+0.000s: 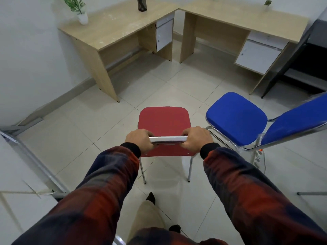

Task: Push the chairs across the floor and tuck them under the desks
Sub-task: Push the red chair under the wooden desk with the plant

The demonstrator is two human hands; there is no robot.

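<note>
Chrome is what you are gripping: the top rail [168, 139] of the red chair [163, 121], with your left hand [138, 140] curling round one end and your right hand [194, 138] curling round the other. Both sets of fingers are wrapping over the rail from above, knuckles up, so the load is sitting evenly between them and the chair is likely to track straight when you lean in.

From the head view, the only one you have, the red seat is lying just beyond your fingers, pointing away from you, and its rear legs [143, 171] are standing on the tiles below your wrists. That facing suits the job: the seat is going in first.

The left desk [113, 30] is standing well ahead of your left fingers and off to that side, its knee space open toward you. The right desk [238, 18] is standing ahead of your right fingers, joined to the first at the corner. The red chair is well apart from both, so I judge the push as barely under way.

The blue chair [237, 118] is sitting just beside your right fingers, its frame close to the red seat's edge, angled toward the right desk. A power strip [257, 157] is lying under it near your right wrist; be watching that cord when you are moving the blue one.
</note>
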